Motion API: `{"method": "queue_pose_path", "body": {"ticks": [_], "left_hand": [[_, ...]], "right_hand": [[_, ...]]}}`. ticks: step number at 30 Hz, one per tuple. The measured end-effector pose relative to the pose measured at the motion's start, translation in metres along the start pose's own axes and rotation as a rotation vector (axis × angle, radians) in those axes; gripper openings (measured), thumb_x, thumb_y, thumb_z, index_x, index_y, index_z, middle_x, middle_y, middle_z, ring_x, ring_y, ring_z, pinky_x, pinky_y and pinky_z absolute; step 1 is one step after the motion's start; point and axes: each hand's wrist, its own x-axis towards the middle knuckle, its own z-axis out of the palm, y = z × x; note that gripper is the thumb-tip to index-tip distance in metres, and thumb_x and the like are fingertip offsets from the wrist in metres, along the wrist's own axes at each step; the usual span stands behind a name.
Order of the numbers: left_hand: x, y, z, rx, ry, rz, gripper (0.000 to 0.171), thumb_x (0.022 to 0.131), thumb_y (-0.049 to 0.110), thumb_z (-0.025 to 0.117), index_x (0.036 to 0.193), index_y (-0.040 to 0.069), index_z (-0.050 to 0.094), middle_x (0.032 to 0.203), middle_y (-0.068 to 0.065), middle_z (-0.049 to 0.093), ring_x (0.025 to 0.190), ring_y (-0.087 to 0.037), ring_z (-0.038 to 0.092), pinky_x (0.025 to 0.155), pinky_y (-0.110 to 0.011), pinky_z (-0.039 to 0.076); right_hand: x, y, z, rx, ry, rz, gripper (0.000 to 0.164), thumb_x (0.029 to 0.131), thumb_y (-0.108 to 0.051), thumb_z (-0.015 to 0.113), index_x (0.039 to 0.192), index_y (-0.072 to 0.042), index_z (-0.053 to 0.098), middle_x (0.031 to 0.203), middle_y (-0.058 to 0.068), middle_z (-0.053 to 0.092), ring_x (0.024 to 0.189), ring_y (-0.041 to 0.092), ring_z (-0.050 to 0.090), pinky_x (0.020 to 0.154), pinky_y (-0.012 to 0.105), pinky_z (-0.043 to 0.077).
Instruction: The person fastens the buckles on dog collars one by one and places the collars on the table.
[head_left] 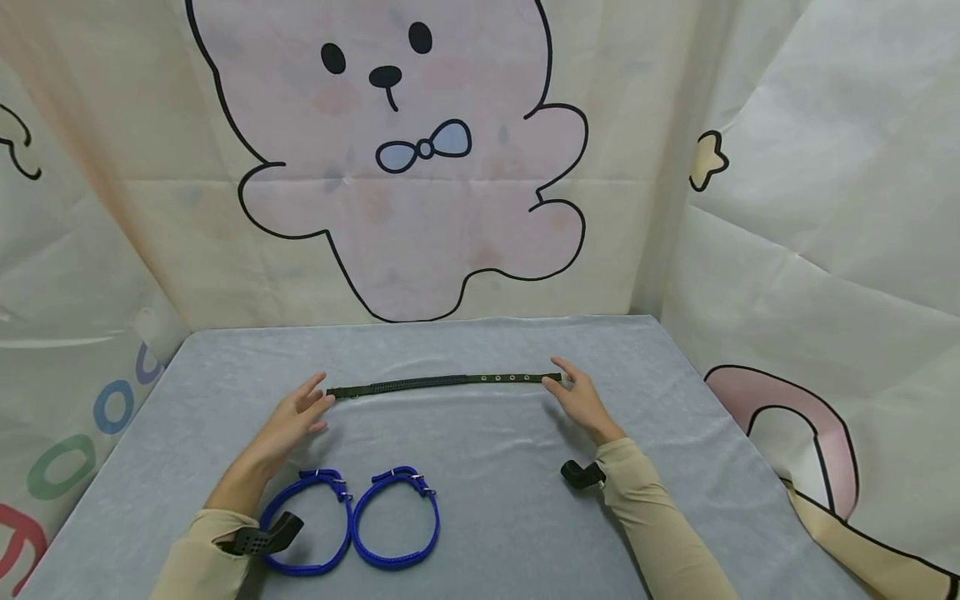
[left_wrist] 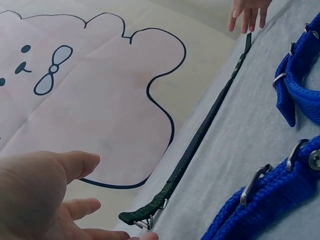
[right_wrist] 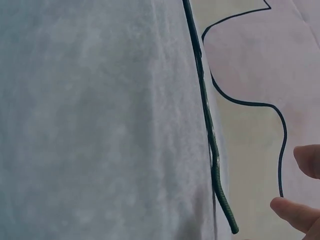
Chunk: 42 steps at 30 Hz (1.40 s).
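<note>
A dark green collar (head_left: 442, 382) lies stretched out nearly straight across the table. Its metal buckle (left_wrist: 145, 222) is at the left end, and a row of eyelets (head_left: 505, 378) runs toward the right end. Beside the buckle end is my left hand (head_left: 295, 419), fingers spread, nothing gripped. My right hand (head_left: 583, 402) is at the other tip, thumb and forefinger apart; the right wrist view shows its fingertips (right_wrist: 292, 212) off to the side of the strap. Two blue collars (head_left: 397, 562), each buckled into a ring, lie side by side nearer the body, one (head_left: 311, 572) partly behind the left wrist.
Grey cloth covers the table (head_left: 495, 500). Behind it hangs a backdrop (head_left: 405, 242) with a cartoon bear, and printed side curtains (head_left: 825, 275) flank it. Each wrist wears a black camera mount, the left one (head_left: 262, 536) overlapping a blue ring in the head view.
</note>
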Motion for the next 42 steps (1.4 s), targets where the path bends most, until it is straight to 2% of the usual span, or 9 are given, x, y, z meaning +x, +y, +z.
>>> {"method": "queue_pose_path", "body": {"ticks": [7,12,17,22,25,29,31,34,42], "left_hand": [[0.001,-0.003,0.001,-0.017,-0.034,0.006,0.073,0.109,0.034,0.045,0.164,0.01,0.002,0.164,-0.035,0.007,0.15,-0.049,0.025,0.114,-0.051,0.041],[0.001,-0.003,0.002,-0.03,-0.027,0.019,0.069,0.11,0.03,0.045,0.161,-0.001,0.011,0.163,-0.036,0.016,0.147,-0.049,0.032,0.114,-0.042,0.042],[0.001,-0.003,0.004,0.001,0.052,0.013,0.061,0.108,0.022,0.048,0.157,-0.005,0.024,0.161,-0.033,0.027,0.145,-0.042,0.039,0.109,-0.026,0.046],[-0.001,-0.003,0.006,0.03,0.135,0.014,0.057,0.106,0.02,0.054,0.154,-0.003,0.035,0.158,-0.029,0.037,0.139,-0.033,0.046,0.094,-0.012,0.046],[-0.001,-0.004,0.005,0.009,0.189,0.022,0.056,0.104,0.019,0.058,0.152,-0.002,0.04,0.155,-0.027,0.042,0.122,-0.008,0.059,0.089,-0.008,0.044],[-0.002,-0.003,0.004,-0.054,0.284,0.051,0.053,0.099,0.011,0.065,0.146,-0.004,0.048,0.139,-0.013,0.062,0.094,0.017,0.056,0.083,-0.007,0.047],[-0.001,-0.003,0.003,-0.083,0.341,0.064,0.05,0.096,0.006,0.068,0.142,-0.006,0.051,0.12,0.003,0.07,0.09,0.015,0.059,0.081,-0.008,0.049],[-0.001,-0.001,0.003,-0.106,0.423,0.066,0.045,0.093,0.001,0.069,0.135,-0.008,0.055,0.096,0.023,0.065,0.084,0.013,0.06,0.077,-0.008,0.05],[-0.003,0.007,0.005,-0.036,0.554,0.072,0.032,0.094,0.001,0.068,0.125,-0.004,0.062,0.092,0.019,0.063,0.081,0.009,0.056,0.072,-0.008,0.047]], "right_hand": [[0.002,0.004,-0.001,0.02,-0.009,0.022,0.062,0.107,-0.028,0.053,0.16,-0.008,0.027,0.162,0.033,0.026,0.15,0.047,0.028,0.119,0.06,0.032],[0.003,0.003,0.0,0.094,0.037,-0.001,0.059,0.105,-0.018,0.055,0.158,-0.006,0.031,0.158,0.034,0.031,0.141,0.048,0.042,0.111,0.056,0.043],[0.003,0.001,0.003,0.198,0.086,0.003,0.054,0.101,-0.008,0.06,0.152,-0.003,0.044,0.152,0.03,0.041,0.116,0.029,0.065,0.095,0.031,0.055],[0.003,0.0,0.006,0.303,0.106,-0.018,0.041,0.1,0.001,0.057,0.141,0.008,0.053,0.149,0.027,0.047,0.093,-0.001,0.066,0.087,0.016,0.055],[0.003,-0.002,0.007,0.366,0.111,-0.044,0.037,0.1,0.006,0.054,0.137,0.013,0.054,0.148,0.029,0.049,0.087,-0.006,0.067,0.087,0.016,0.055],[0.002,-0.008,0.007,0.392,0.117,-0.062,0.036,0.1,0.005,0.055,0.135,0.014,0.054,0.135,0.032,0.056,0.085,-0.005,0.067,0.084,0.015,0.055],[0.0,-0.012,0.007,0.395,0.114,-0.072,0.035,0.1,0.004,0.057,0.133,0.013,0.056,0.129,0.03,0.06,0.086,-0.002,0.068,0.084,0.016,0.055],[-0.003,-0.016,0.004,0.397,0.094,-0.106,0.031,0.099,0.002,0.059,0.128,0.013,0.059,0.124,0.027,0.064,0.088,0.0,0.068,0.082,0.017,0.055],[-0.009,-0.025,-0.001,0.416,0.035,-0.155,0.034,0.099,-0.003,0.063,0.13,0.01,0.058,0.122,0.009,0.067,0.094,0.003,0.067,0.085,0.019,0.054]]}}
